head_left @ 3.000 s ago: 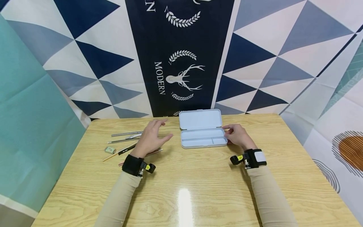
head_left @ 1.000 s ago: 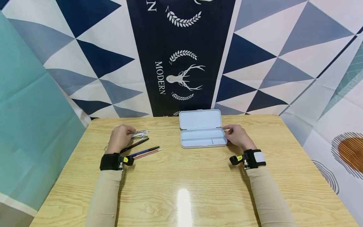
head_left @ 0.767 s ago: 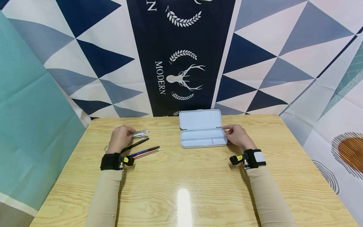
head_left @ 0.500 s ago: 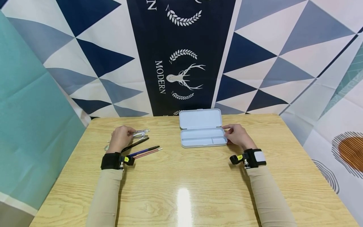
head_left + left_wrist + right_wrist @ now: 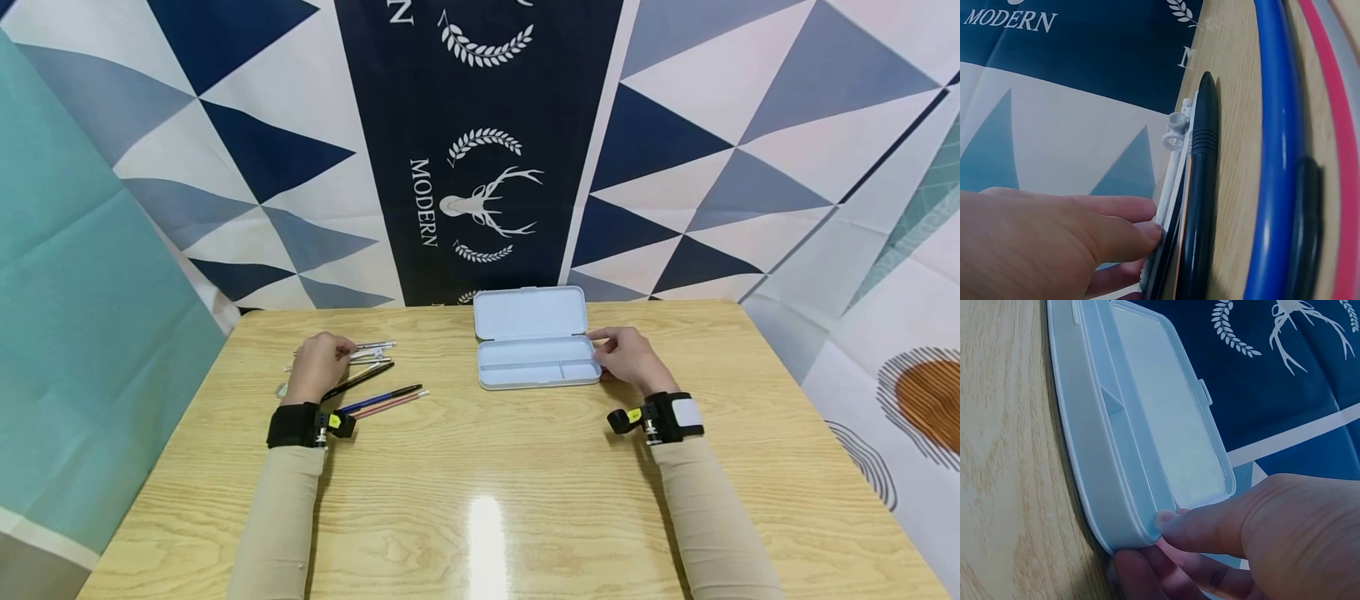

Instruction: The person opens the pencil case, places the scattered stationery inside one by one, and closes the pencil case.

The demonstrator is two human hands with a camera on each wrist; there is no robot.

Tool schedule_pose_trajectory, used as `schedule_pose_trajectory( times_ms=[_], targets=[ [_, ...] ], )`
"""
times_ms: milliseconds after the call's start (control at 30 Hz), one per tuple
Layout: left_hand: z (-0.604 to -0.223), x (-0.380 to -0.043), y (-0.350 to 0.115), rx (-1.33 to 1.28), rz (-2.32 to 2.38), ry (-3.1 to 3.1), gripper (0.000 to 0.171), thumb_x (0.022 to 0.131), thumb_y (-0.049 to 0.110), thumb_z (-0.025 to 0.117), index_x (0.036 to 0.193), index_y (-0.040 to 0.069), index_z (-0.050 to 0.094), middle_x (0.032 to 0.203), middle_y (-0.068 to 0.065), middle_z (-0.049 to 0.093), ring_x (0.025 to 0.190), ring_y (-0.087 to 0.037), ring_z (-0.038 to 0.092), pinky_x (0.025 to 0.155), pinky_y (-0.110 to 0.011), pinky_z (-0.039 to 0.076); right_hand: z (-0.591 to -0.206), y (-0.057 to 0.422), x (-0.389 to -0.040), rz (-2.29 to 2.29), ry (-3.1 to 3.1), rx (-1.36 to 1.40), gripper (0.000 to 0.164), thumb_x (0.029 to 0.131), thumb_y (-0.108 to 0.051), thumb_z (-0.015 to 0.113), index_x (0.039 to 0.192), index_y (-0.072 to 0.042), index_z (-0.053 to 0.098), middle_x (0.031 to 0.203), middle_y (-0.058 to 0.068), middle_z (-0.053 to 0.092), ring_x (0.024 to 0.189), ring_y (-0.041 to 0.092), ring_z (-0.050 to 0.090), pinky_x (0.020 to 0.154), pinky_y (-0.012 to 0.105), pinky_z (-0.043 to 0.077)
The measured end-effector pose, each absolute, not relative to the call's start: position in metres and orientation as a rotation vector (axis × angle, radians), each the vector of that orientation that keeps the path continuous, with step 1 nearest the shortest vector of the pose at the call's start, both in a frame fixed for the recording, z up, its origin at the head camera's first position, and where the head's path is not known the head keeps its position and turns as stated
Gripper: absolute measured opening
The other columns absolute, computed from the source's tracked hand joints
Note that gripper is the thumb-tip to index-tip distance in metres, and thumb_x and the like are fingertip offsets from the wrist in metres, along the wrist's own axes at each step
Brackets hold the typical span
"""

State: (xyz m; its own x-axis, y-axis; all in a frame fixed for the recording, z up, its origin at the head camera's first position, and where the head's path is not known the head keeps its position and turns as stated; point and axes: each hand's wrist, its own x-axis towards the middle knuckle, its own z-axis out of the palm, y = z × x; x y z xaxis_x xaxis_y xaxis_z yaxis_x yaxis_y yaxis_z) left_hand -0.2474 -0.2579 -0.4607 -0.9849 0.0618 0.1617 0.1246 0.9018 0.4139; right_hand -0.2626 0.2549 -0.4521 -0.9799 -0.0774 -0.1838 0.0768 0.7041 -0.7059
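Observation:
At the left of the table my left hand [image 5: 318, 367] reaches over a group of pens and pencils. Its thumb and fingers pinch a slim pencil [image 5: 381, 343] at the far side of the group; the hand hides much of it. Nearer me lie a black pen [image 5: 1200, 187], a blue pen [image 5: 1279, 125] with a black cap, and a pink-red pencil [image 5: 390, 405]. A white piece [image 5: 1175, 128] with a ring shape shows beyond the fingertips. My right hand [image 5: 628, 358] grips the right end of an open light blue pencil case [image 5: 1079, 412], thumb inside the rim, fingers outside.
The pencil case's lid [image 5: 529, 314] stands raised at the back, close to the patterned cloth [image 5: 480, 208]. Its tray has a long divider and a short cross divider. Part of an eraser [image 5: 281, 390] shows beside the left wrist. The wooden table [image 5: 480, 467] reaches toward me.
Compared with three seconds ago, my left hand has moved left and now pinches at the far pencils. Over the last second it barely shifts. My right hand stays on the pencil case.

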Motion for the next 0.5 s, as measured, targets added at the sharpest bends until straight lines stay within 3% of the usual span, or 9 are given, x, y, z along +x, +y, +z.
schedule_pose_trajectory(
  times_ms=[500],
  targets=[
    [-0.4638, -0.2482, -0.2592, -0.161, -0.627, -2.93, 0.021, 0.107, -0.005, 0.069, 0.121, -0.004, 0.084, 0.117, -0.028, 0.083, 0.102, -0.044, 0.078, 0.092, -0.056, 0.065, -0.4524, 0.254, -0.2627, -1.135, 2.714, -0.01, 0.045, 0.11, -0.004, 0.062, 0.154, 0.004, 0.064, 0.113, 0.023, 0.069, 0.088, 0.023, 0.069, 0.072, 0.026, 0.06]
  ],
)
